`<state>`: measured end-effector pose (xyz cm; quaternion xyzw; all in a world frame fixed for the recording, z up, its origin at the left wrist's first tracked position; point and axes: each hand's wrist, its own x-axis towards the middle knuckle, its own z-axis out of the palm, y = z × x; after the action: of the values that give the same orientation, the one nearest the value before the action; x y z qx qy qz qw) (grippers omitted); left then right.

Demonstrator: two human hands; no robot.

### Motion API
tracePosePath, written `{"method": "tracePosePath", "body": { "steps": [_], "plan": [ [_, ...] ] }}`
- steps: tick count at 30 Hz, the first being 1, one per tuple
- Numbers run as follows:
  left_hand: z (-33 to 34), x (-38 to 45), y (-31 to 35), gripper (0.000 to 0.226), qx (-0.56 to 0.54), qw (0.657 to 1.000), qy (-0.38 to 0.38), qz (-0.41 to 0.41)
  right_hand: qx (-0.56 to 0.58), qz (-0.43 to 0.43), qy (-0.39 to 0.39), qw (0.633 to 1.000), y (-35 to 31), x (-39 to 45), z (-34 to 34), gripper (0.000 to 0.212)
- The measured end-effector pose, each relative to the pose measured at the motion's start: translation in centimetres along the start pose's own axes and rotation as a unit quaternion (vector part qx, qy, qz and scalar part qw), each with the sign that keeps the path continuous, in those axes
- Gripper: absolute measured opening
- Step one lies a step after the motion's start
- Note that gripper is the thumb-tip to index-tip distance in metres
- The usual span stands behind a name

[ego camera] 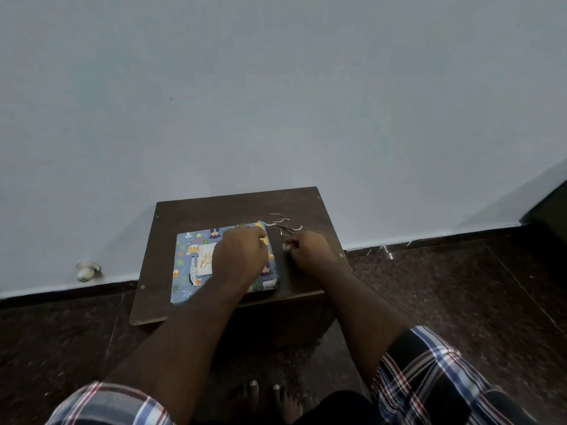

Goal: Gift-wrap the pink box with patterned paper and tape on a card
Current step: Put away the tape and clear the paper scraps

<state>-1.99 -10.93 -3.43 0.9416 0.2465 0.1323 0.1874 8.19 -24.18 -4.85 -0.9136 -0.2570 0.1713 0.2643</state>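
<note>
two bare hands work over a small dark wooden table that stands against a pale blue wall. the wrapped box, covered in blue paper printed with cartoon animals and leaves, lies flat on the left and near part of the tabletop, its near left corner reaching the table's front edge. a white card with gold lettering lies on top of the box, partly hidden under the left hand. that hand rests palm down across the box's right half, its fingers bent toward the far right corner; whether they pinch anything there cannot be told. the right hand sits just beside the box's right edge on the bare tabletop, fingers curled inward around something small and pale at the fingertips, too blurred to identify. thin curled paper scraps lie scattered on the table just beyond the right hand, near the box's far right corner. checked sleeves show at the bottom, with bare toes on the dark speckled floor below the table.
</note>
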Motion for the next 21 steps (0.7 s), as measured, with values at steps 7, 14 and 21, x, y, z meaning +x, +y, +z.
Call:
{"method": "tracePosePath", "body": {
  "steps": [7, 14, 21],
  "plan": [
    [0.8, 6.4, 0.6, 0.031, 0.103, 0.994, -0.036, 0.024, -0.049, -0.028, -0.006, 0.998, 0.8, 3.4, 1.5, 0.026],
    [3.8, 9.3, 1.9, 0.027, 0.210, 0.969, -0.125, 0.035, -0.006, 0.007, 0.095, 0.995, 2.9, 4.7, 1.6, 0.019],
    [5.5, 11.6, 2.2, 0.017, 0.228, 0.957, -0.171, 0.055, 0.032, -0.023, 0.099, 0.994, 3.7, 6.9, 0.5, 0.022]
  ]
}}
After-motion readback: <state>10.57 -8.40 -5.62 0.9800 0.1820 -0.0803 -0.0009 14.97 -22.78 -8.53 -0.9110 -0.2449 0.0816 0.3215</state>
